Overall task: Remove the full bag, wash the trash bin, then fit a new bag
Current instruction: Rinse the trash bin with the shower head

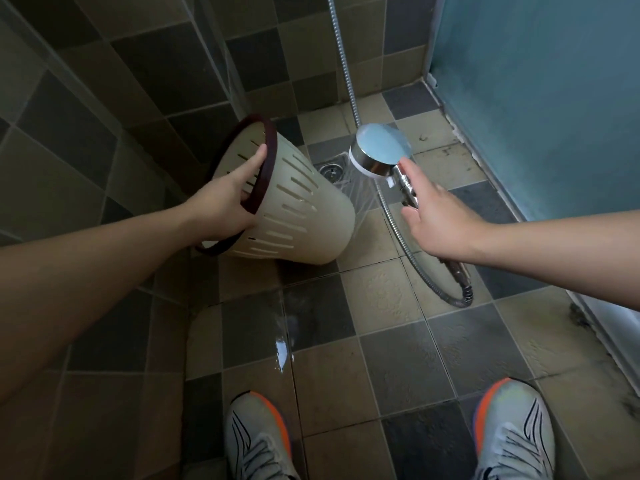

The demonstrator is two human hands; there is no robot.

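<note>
My left hand grips the trash bin by its dark rim, thumb outside; bin tilted, base pointing right and far. Just right of the base, my right hand curls around the shower head handle, spraying towards the base.

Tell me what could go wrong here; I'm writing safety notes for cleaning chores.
1. The floor is wet and shiny just ahead of the shoes, so a slip seems possible.
2. The bin has slotted walls, and the shower head sprays beside it; water may pass through and splash the feet.
3. The left hand holds the tilted bin by its rim alone; if that grip is wet, the bin might slide out. The right hand holds the shower handle.
</note>
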